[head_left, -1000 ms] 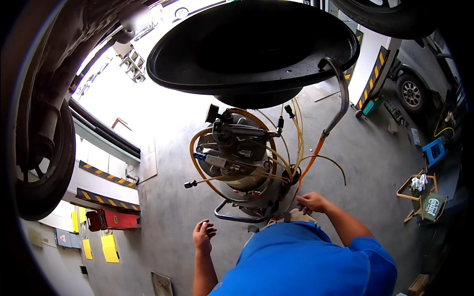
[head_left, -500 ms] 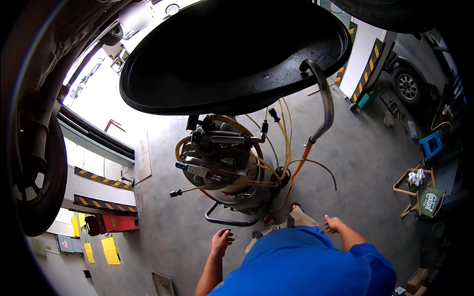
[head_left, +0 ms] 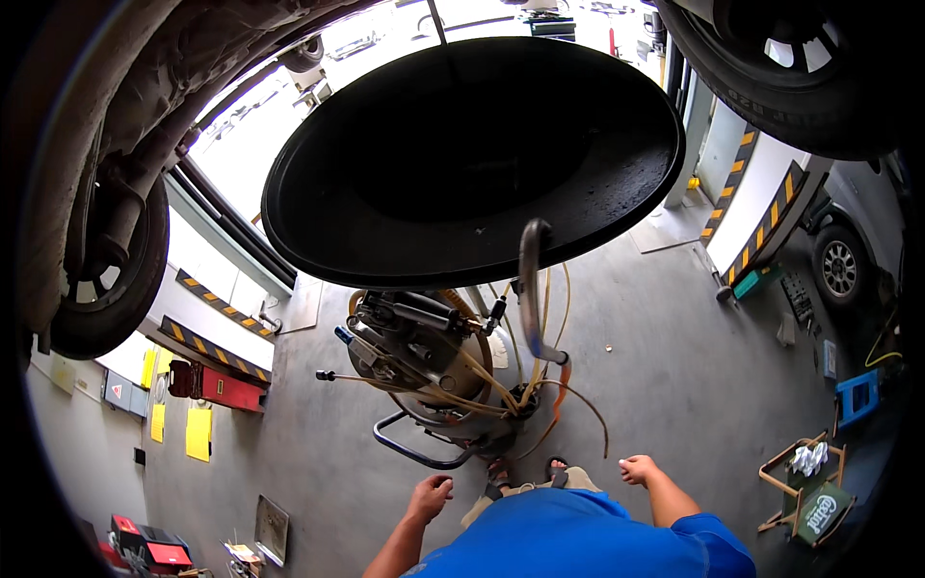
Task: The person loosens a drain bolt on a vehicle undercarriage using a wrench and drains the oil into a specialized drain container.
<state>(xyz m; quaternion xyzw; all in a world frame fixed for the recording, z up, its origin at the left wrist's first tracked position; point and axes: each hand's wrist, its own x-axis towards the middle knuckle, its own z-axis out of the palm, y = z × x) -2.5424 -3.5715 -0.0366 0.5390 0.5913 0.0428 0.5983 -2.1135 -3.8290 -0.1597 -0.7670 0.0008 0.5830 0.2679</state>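
My left hand (head_left: 430, 497) hangs at the left of my body with its fingers loosely curled together and nothing seen in them. My right hand (head_left: 636, 470) is at my right side, fingers folded in, also with nothing visible in it. Neither touches anything. Ahead of me stands a waste oil drainer: a big black drain pan (head_left: 472, 255) on top and a metal tank (head_left: 434, 371) below. Its bent black push handle (head_left: 416, 453) is nearest my left hand. Yellowish suction hoses (head_left: 501, 390) and a curved metal pipe (head_left: 529, 289) hang at its right side.
A raised car's underside (head_left: 145, 106) and wheels (head_left: 106, 275) are overhead. Striped lift posts (head_left: 747, 207) stand on both sides. To the right are a folding stool (head_left: 802, 486) and a blue step stool (head_left: 858, 397). A red box (head_left: 226, 387) and a metal tray (head_left: 272, 530) are at left.
My view has tilted up and shifted, so the drainer sits lower in the picture. The metal pipe appears further left. Both hands stay empty at my sides; the right fingers look more folded.
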